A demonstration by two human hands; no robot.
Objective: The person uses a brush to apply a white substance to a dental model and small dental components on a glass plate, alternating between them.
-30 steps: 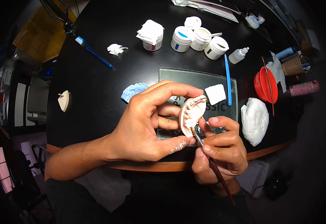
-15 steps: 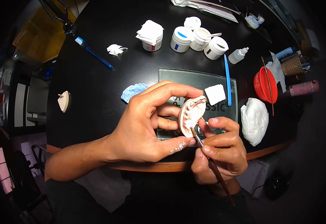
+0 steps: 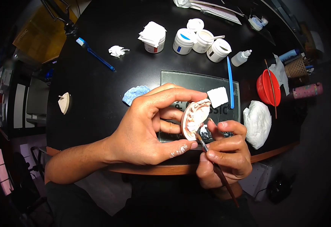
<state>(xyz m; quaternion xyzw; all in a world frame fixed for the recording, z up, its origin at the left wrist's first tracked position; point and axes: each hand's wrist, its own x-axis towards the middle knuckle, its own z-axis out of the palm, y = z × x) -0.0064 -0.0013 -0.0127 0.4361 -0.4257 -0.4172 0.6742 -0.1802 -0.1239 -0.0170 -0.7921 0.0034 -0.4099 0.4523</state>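
My left hand (image 3: 146,125) is closed round the edge of a pale dental cast (image 3: 195,116), with forefinger at its top and thumb at its bottom. White residue marks that thumb. The cast is tilted so its row of teeth faces me. Between the fingers and thumb of my right hand (image 3: 228,155) is a fine paintbrush (image 3: 222,176) with a dark red handle. Its tip is right at the lower teeth of the cast. Below both hands lies a glass slab (image 3: 195,79), partly hidden, with dark lettering and white smears on it.
On the slab sit a white folded pad (image 3: 217,97) and a blue spatula (image 3: 230,83). Several white jars (image 3: 183,42) and a dropper bottle (image 3: 241,57) stand behind. A blue mould (image 3: 136,94), a toothbrush (image 3: 97,56), a red bowl (image 3: 264,89) and a wadded tissue (image 3: 257,125) lie around.
The brush tip has drawn slightly down and right on the cast, with my right hand shifting a little the same way. My left hand keeps its hold on the cast.
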